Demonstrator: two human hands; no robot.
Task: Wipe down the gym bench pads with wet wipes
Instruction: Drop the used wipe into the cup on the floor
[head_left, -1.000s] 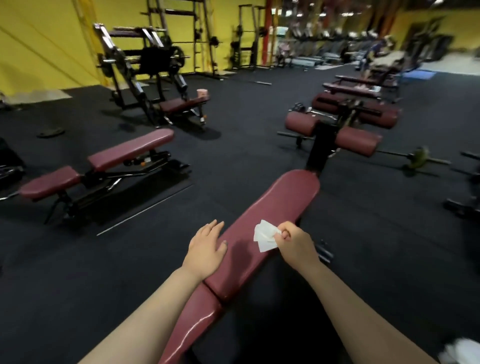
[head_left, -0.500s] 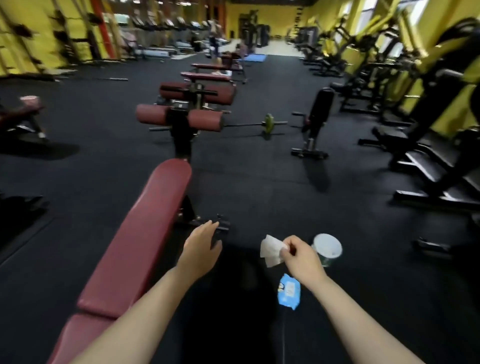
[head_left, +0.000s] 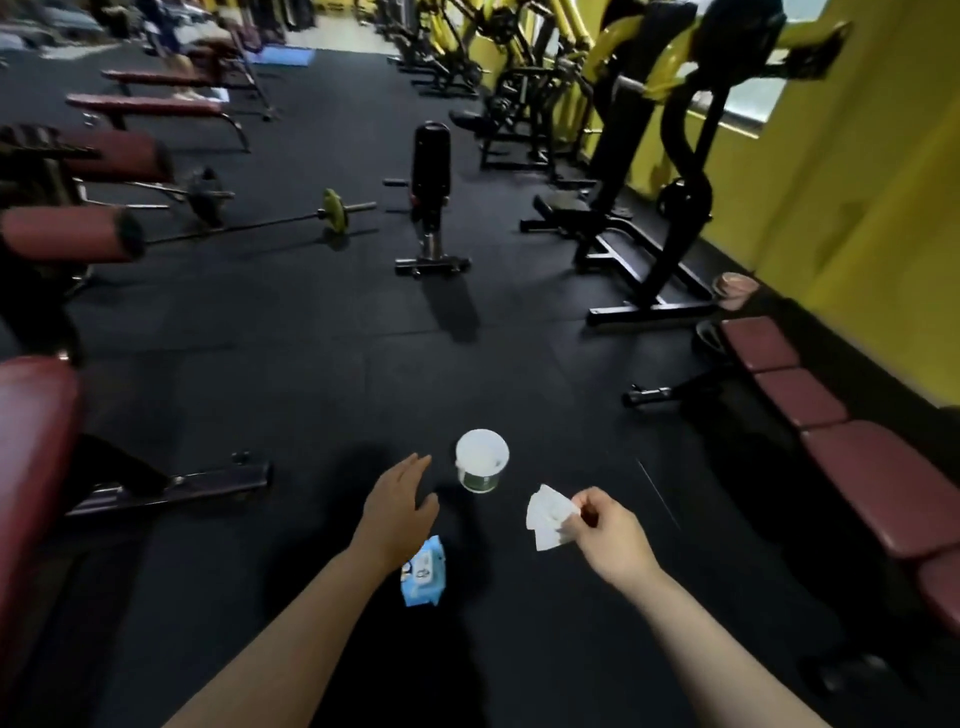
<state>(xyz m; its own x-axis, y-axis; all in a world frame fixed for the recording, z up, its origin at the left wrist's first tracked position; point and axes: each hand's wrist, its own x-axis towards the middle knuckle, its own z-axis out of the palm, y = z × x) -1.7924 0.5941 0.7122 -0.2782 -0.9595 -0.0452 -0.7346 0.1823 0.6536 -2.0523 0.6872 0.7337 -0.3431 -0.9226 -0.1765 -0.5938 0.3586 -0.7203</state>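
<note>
My right hand (head_left: 605, 532) pinches a crumpled white wet wipe (head_left: 548, 517) above the black floor. My left hand (head_left: 397, 506) hovers with straight fingers and holds nothing, just left of a white tub (head_left: 482, 460) with a green band. Under my left wrist a blue pack of wet wipes (head_left: 423, 574) lies on the floor. The maroon bench pad (head_left: 31, 441) shows only at the left edge, well away from both hands.
A row of maroon seat pads (head_left: 831, 415) runs along the yellow wall on the right. A barbell (head_left: 291, 218), a black upright pad stand (head_left: 431, 197) and yellow-black machines (head_left: 649, 182) stand farther back. More maroon benches (head_left: 145, 109) fill the far left.
My view has swung right, off the bench pad. My left hand has left the pad, and both hands now hang over the floor by the tub and the blue pack.
</note>
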